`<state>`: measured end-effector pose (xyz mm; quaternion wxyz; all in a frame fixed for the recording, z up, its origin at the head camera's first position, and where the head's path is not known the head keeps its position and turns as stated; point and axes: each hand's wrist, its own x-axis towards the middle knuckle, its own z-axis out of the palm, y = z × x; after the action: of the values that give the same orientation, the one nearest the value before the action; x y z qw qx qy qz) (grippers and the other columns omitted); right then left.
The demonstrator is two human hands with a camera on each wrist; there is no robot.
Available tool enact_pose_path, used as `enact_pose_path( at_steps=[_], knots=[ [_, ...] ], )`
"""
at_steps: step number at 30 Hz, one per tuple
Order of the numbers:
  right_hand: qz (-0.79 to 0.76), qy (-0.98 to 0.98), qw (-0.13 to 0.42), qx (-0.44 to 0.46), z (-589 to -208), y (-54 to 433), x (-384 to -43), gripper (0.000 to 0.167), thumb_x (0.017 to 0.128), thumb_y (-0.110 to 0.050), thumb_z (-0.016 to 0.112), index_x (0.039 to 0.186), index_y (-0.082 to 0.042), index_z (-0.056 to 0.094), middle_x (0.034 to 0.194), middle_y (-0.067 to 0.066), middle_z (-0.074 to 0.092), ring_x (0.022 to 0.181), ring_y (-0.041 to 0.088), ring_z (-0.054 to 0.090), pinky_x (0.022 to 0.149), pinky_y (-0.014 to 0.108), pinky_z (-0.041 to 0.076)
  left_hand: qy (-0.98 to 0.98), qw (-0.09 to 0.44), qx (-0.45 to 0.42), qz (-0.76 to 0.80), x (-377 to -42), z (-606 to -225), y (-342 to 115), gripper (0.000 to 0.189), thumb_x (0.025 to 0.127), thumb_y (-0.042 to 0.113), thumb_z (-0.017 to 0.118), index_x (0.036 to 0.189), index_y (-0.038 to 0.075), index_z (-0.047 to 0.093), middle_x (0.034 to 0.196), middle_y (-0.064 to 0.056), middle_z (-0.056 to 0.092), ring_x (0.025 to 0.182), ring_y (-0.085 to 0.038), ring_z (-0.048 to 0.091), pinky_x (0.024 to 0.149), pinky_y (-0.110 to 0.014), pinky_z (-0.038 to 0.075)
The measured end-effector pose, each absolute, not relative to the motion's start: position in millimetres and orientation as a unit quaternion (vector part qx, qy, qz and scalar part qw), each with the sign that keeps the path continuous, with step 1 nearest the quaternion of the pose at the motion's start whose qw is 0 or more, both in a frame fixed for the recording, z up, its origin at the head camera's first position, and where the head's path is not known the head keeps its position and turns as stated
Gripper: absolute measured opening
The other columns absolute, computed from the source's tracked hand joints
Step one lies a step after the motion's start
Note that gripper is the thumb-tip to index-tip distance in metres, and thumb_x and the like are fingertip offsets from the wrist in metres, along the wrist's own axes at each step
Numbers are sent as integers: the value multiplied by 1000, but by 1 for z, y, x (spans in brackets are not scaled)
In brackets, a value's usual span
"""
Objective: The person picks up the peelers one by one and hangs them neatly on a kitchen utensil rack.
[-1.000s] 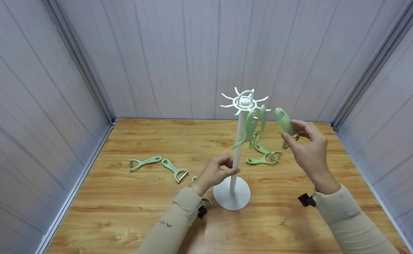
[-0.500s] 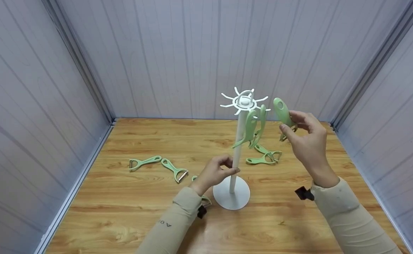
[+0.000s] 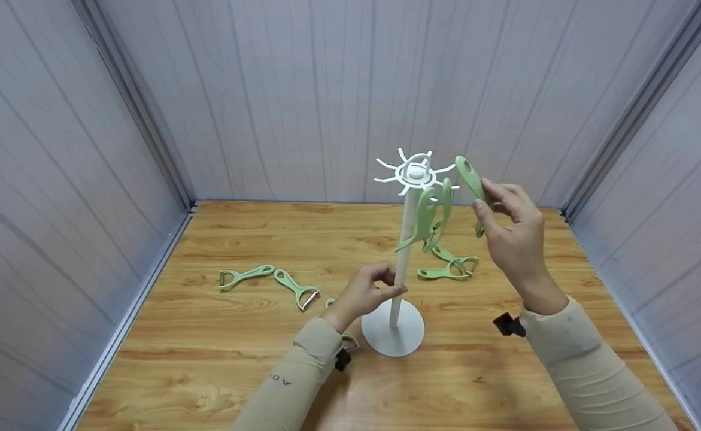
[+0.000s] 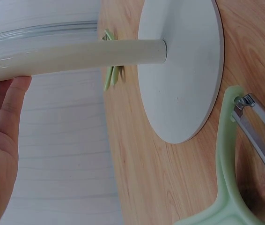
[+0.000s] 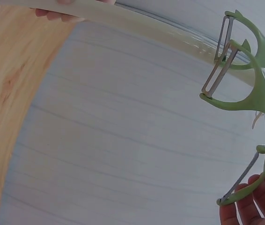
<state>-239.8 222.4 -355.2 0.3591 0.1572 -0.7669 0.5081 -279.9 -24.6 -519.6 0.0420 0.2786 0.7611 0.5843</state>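
A white stand holds hooks [image 3: 416,173] in a ring at the top of its pole [image 3: 404,257], over a round base [image 3: 407,335]. My left hand [image 3: 365,293] grips the pole low down, its fingers at the pole in the left wrist view. Between thumb and fingers my right hand [image 3: 516,236] pinches a green Y-shaped peeler [image 3: 467,173], handle hole upward, just right of the hooks. In the right wrist view its metal blade [image 5: 240,177] hangs at the lower end. Two more peelers, a front one [image 3: 425,215] and a rear one [image 3: 446,203], hang from hooks.
On the wooden table [image 3: 206,347], two peelers [image 3: 295,288] lie to the left. Another peeler [image 4: 226,164] lies beside the base, partly hidden under my left forearm. Two overlapping peelers [image 3: 444,272] lie behind the stand, to its right. Panel walls [image 3: 266,102] enclose the table's back and sides.
My right hand has raised the peeler and carried it left toward the hooks, turning it more edge-on. The left hand and the stand have stayed in place.
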Motion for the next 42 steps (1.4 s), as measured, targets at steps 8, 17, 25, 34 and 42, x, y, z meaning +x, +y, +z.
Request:
enact_pose_path(
  at_steps=[8, 17, 25, 34, 42],
  knots=[
    [509, -763, 354, 181, -355, 215, -243, 33, 104, 6, 64, 136, 11, 69, 117, 21, 69, 101, -2, 66, 91, 14, 56, 758, 41, 283, 587, -280, -519, -25, 14, 98, 11, 81, 106, 1, 74, 100, -12, 76, 92, -7, 67, 96, -53, 58],
    [525, -764, 320, 193, -355, 208, -243, 32, 103, 7, 65, 135, 12, 69, 118, 19, 70, 105, 0, 67, 92, 16, 57, 768, 45, 276, 577, -280, -519, -26, 13, 100, 15, 80, 105, 5, 74, 100, -7, 76, 94, -8, 68, 97, -51, 58],
    [559, -744, 292, 220, -360, 206, -246, 34, 101, 9, 66, 134, 15, 67, 116, -5, 72, 105, 4, 67, 94, 19, 56, 765, 43, 276, 581, -280, -519, -26, 13, 100, 16, 80, 105, 5, 75, 100, -8, 76, 94, -10, 68, 97, -51, 58],
    [581, -724, 279, 247, -365, 209, -245, 36, 96, 14, 69, 132, 15, 67, 112, -12, 70, 105, 8, 67, 95, 22, 56, 766, 42, 277, 579, -281, -521, -26, 13, 99, 13, 80, 106, 4, 75, 100, -8, 77, 93, -8, 68, 95, -42, 59],
    [571, -735, 269, 248, -364, 204, -238, 40, 88, 15, 79, 125, 15, 66, 109, -14, 71, 100, 8, 68, 94, 22, 56, 768, 48, 268, 580, -281, -519, -26, 14, 99, 13, 81, 107, 4, 75, 101, -6, 76, 94, -9, 67, 97, -45, 58]
  ],
)
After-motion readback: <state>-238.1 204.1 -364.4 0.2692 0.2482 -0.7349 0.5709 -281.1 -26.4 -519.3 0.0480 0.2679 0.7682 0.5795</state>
